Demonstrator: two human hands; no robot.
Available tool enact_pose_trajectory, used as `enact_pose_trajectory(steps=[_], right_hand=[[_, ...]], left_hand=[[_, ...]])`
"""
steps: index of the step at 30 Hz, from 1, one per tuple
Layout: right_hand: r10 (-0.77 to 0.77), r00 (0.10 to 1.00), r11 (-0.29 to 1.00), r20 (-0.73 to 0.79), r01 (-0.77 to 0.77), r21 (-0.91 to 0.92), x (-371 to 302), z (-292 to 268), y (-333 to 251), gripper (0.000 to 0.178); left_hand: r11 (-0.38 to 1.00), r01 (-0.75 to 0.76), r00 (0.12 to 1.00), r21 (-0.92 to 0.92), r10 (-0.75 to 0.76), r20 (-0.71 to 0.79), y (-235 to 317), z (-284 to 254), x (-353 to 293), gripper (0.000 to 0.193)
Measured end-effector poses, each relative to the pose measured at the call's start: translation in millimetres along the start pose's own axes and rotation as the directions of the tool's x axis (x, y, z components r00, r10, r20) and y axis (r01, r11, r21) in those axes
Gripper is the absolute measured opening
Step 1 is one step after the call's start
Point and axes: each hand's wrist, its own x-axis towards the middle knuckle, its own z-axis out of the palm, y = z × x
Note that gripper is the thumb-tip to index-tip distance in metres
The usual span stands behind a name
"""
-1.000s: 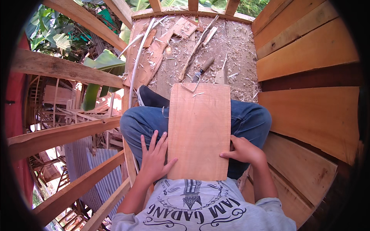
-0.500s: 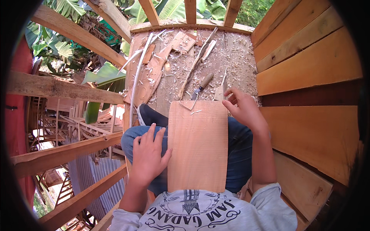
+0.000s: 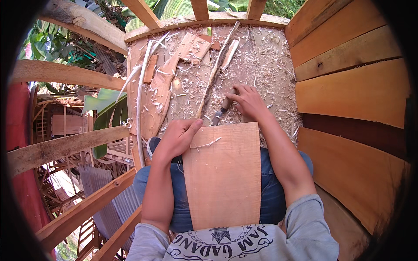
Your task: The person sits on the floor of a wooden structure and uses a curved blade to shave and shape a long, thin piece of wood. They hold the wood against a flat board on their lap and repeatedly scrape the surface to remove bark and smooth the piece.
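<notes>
A pale wooden board [image 3: 223, 182] lies across my lap, its near end against my shirt. My left hand [image 3: 179, 135] is closed at the board's far left corner, thumb on top and the other fingers mostly hidden. Just beyond that thumb ends a long thin stick [image 3: 213, 78] on the floor. Past the board's far edge, my right hand [image 3: 250, 103] has its fingers around the handle of a knife [image 3: 226, 105]. The knife's blade [image 3: 216, 117] points toward the board. A thin curled shaving [image 3: 206, 144] rests on the board near my left hand.
Wood shavings cover the plank floor [image 3: 272, 65]. Offcut boards [image 3: 163, 85], a short split piece [image 3: 230, 55] and a pale strip [image 3: 140, 100] lie at the far left. Slatted rails [image 3: 69, 141] run along the left, and a plank wall [image 3: 352, 93] stands at the right.
My right hand has left the board's far right corner and reached forward onto the knife. My left hand has moved from beside the board up to its far left corner.
</notes>
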Motion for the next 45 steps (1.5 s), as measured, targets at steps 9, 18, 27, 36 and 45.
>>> enact_pose_trajectory(steps=[9, 18, 27, 36, 45], right_hand=[[0.116, 0.991, 0.99, 0.067, -0.121, 0.071, -9, -55, 3, 0.029], [0.62, 0.785, 0.719, 0.01, -0.573, 0.393, -77, -77, -10, 0.041], [0.446, 0.86, 0.281, 0.247, -0.397, 0.874, -101, -113, -44, 0.037], [0.205, 0.888, -0.074, 0.411, -0.404, 0.912, -109, -124, -64, 0.026], [0.252, 0.843, 0.045, 0.476, -0.501, 0.864, -75, -104, -45, 0.032]], left_hand=[[0.986, -0.143, 0.988, 0.09, 0.148, -0.049, 16, 1, -34, 0.036], [0.951, -0.235, 0.923, 0.201, 0.283, -0.26, -2, 28, -69, 0.035], [0.904, -0.331, 0.888, 0.272, 0.396, -0.233, 87, 45, -120, 0.041], [0.964, -0.267, 0.919, -0.019, 0.248, -0.305, 48, 49, -95, 0.04], [0.961, 0.198, 0.964, -0.196, -0.227, -0.14, -61, 19, 27, 0.042]])
